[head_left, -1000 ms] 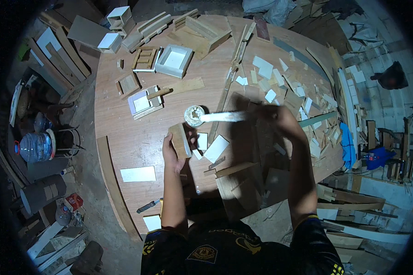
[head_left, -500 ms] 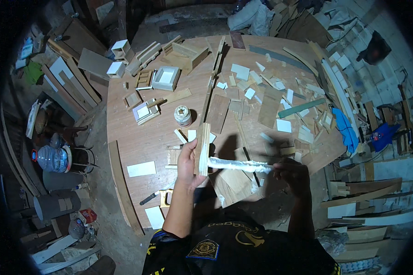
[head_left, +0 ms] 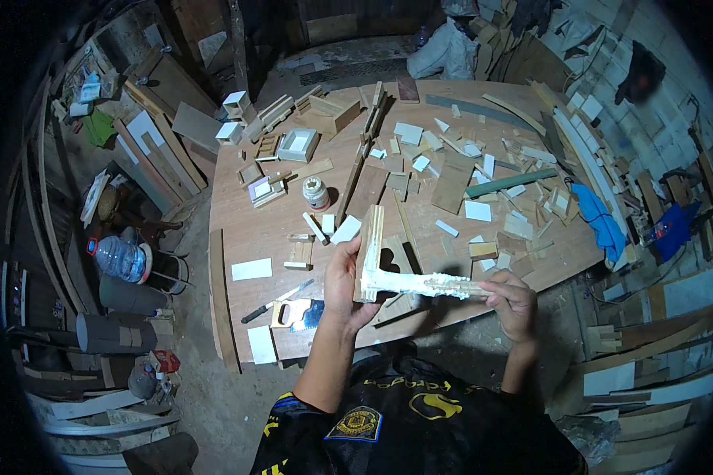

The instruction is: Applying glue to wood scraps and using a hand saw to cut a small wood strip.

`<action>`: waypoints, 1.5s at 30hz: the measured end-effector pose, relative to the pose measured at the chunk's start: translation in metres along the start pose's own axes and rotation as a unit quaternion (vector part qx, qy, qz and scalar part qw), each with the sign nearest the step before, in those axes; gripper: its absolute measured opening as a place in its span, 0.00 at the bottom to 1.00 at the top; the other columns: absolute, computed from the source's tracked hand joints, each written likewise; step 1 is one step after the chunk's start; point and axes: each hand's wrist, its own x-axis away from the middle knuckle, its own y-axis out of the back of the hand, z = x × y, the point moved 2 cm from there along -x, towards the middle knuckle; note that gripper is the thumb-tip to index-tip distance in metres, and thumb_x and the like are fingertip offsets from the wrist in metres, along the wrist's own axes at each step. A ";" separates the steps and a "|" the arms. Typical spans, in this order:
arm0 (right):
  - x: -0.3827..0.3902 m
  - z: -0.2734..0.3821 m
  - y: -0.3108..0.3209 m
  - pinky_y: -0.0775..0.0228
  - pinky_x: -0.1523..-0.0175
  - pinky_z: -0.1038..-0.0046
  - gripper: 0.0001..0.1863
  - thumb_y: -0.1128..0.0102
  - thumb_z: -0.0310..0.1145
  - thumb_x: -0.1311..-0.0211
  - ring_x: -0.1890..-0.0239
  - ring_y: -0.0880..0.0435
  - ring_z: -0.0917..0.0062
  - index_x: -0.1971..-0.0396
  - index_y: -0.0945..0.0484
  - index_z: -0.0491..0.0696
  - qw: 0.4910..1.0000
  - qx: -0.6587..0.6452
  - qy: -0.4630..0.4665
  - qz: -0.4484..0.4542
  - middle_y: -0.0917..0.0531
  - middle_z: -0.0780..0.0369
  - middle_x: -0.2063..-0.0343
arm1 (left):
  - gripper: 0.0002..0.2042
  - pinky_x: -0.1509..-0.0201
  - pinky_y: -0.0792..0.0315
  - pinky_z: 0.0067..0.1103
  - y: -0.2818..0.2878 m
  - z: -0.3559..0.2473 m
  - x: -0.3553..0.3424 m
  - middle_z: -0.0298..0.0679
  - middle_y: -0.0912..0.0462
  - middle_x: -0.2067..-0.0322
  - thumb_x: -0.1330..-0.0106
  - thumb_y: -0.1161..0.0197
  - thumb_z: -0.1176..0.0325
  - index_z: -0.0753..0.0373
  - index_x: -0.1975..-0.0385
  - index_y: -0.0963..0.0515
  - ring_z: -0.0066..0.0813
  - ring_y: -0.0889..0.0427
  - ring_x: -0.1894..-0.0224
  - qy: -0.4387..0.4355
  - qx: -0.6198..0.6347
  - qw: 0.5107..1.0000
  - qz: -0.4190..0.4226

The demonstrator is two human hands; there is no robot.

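My left hand (head_left: 347, 281) is closed round an upright light wooden block (head_left: 369, 229) with pale streaks along its edge. My right hand (head_left: 509, 301) grips the right end of a narrow wooden stick (head_left: 420, 283) smeared thickly with white paste. The stick's left end touches the lower part of the block, where more white paste shows. Beyond my hands stands an open round jar (head_left: 315, 198) with white residue at its mouth. White offcuts (head_left: 346, 229) lie just beside the block. A hand saw (head_left: 287, 315) and a knife (head_left: 277, 302) lie left of my left forearm.
The wooden table (head_left: 253, 237) holds small boxes (head_left: 297, 145), scattered offcuts (head_left: 475, 210), a green strip (head_left: 511, 182) and blue cloth (head_left: 598, 222). A long board (head_left: 224, 301) lies along the left edge. A water jug (head_left: 123, 257) on a stool stands left. Boards are stacked at the right (head_left: 642, 396).
My right hand has moved down from above, bringing the coated stick from near the jar to the block. My left hand has shifted slightly right and turned the block upright.
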 end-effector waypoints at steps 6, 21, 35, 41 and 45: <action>0.028 0.005 0.023 0.32 0.59 0.79 0.11 0.37 0.26 0.38 0.65 0.22 0.78 0.57 0.15 0.42 0.995 -0.058 0.040 -0.073 0.18 0.61 0.66 | 0.18 0.75 0.17 0.34 0.000 0.035 0.019 0.45 0.15 0.73 0.29 0.55 0.57 0.63 0.52 0.25 0.38 0.14 0.77 0.010 0.007 0.999 0.030; 0.055 0.016 0.048 0.33 0.61 0.78 0.11 0.35 0.27 0.40 0.67 0.23 0.78 0.58 0.14 0.42 0.990 -0.039 0.128 -0.049 0.18 0.61 0.69 | 0.15 0.84 0.29 0.24 -0.031 0.071 0.039 0.35 0.25 0.82 0.31 0.52 0.57 0.60 0.56 0.24 0.28 0.28 0.86 -0.049 -0.069 0.996 0.002; 0.059 0.013 0.037 0.35 0.62 0.77 0.11 0.35 0.29 0.39 0.68 0.24 0.77 0.59 0.14 0.43 0.988 -0.055 0.120 -0.074 0.19 0.62 0.70 | 0.16 0.82 0.30 0.24 -0.028 0.063 0.049 0.36 0.23 0.83 0.29 0.55 0.56 0.58 0.57 0.24 0.28 0.24 0.85 -0.082 -0.082 0.993 -0.032; 0.059 0.017 0.031 0.34 0.62 0.76 0.11 0.35 0.30 0.40 0.68 0.24 0.77 0.60 0.14 0.43 0.984 -0.076 0.152 -0.051 0.19 0.61 0.70 | 0.16 0.80 0.29 0.24 -0.016 0.057 0.053 0.36 0.25 0.81 0.28 0.56 0.56 0.59 0.58 0.26 0.28 0.26 0.83 -0.069 -0.047 0.996 0.028; 0.056 0.017 0.027 0.33 0.62 0.76 0.10 0.35 0.30 0.40 0.68 0.23 0.77 0.60 0.14 0.43 0.987 -0.068 0.143 -0.035 0.18 0.60 0.69 | 0.16 0.78 0.28 0.25 -0.015 0.057 0.056 0.36 0.26 0.79 0.28 0.57 0.55 0.59 0.63 0.27 0.29 0.24 0.80 -0.050 -0.039 0.994 0.085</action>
